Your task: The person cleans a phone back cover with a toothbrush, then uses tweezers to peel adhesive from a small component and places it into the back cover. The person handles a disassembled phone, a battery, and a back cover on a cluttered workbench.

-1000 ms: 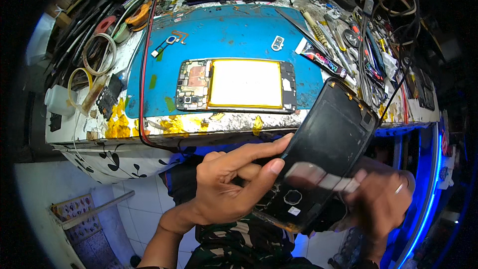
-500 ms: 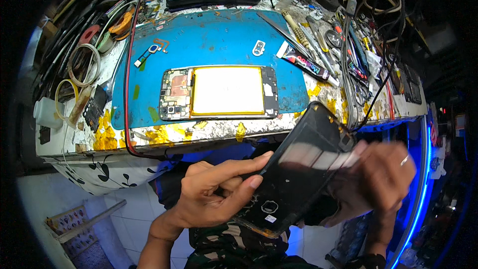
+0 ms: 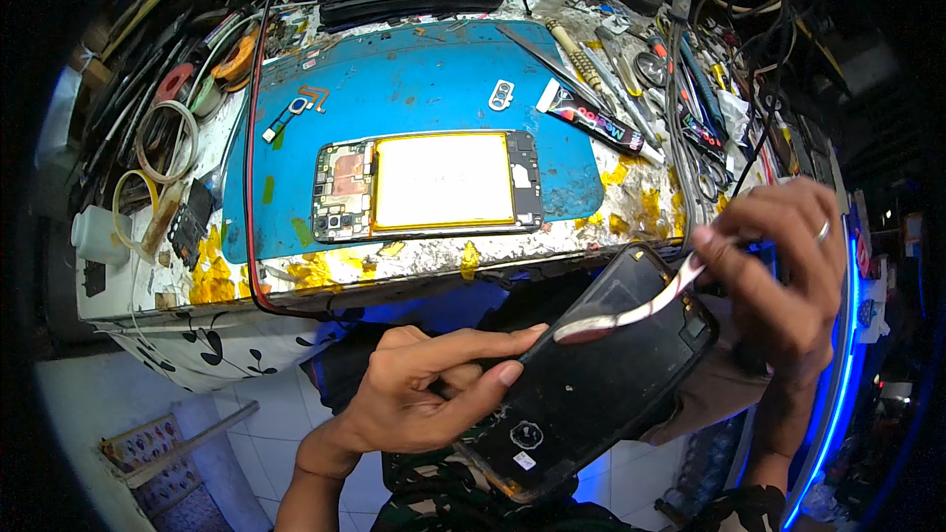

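One black cover [image 3: 601, 389] now lower | right fingers [image 3: 788, 209] higher, pinching strip [image 3: 642, 312]

- Bright white light falls over the middle of the bench [image 3: 547, 254], showing the blue mat [image 3: 424, 89] in strong colour.
- The battery [image 3: 443, 180] is overexposed, glaring almost pure white.
- A blue light strip [image 3: 839, 394] glows at the right, and blue light tints the area under the bench.
- A faint grey sheen lies on the black cover [image 3: 601, 384].
- The left hand [image 3: 419, 384] looks reasonably sharp.
- Deep shadow swallows detail at the far right.
- Fisheye distortion bows the bench's front edge; the corners fall to black.
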A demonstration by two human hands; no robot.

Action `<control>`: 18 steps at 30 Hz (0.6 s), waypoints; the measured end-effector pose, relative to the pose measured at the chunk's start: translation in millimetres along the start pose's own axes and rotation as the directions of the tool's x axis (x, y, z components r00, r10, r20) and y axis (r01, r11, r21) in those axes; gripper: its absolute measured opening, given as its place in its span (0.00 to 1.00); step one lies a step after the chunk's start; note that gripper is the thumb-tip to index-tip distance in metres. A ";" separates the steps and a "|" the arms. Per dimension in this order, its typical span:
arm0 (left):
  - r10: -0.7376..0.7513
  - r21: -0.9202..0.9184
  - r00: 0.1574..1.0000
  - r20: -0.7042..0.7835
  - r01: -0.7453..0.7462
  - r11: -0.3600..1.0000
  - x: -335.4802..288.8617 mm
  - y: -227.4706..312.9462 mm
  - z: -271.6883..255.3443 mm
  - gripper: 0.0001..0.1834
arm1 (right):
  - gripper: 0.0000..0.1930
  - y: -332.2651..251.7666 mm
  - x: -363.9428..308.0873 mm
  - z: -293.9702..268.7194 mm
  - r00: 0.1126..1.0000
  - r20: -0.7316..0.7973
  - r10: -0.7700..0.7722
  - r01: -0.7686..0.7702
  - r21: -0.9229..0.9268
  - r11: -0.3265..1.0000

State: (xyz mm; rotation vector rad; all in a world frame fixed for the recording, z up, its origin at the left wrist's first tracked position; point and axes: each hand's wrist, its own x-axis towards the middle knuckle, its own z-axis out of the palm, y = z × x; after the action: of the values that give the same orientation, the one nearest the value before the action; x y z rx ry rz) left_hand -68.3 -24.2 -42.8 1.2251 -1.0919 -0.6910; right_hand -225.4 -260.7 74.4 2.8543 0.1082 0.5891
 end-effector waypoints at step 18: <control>-0.082 0.023 0.995 0.063 0.081 0.996 4.7 6.3 5.7 0.15 | 0.12 -2.5 14.1 -1.3 0.995 -0.018 -0.094 0.095 0.025 0.995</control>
State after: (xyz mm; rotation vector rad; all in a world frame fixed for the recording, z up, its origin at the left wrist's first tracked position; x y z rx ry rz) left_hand -72.7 -29.0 -35.6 1.2780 -1.1085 -0.7880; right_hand -213.1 -256.4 80.4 2.8510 0.2543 0.5965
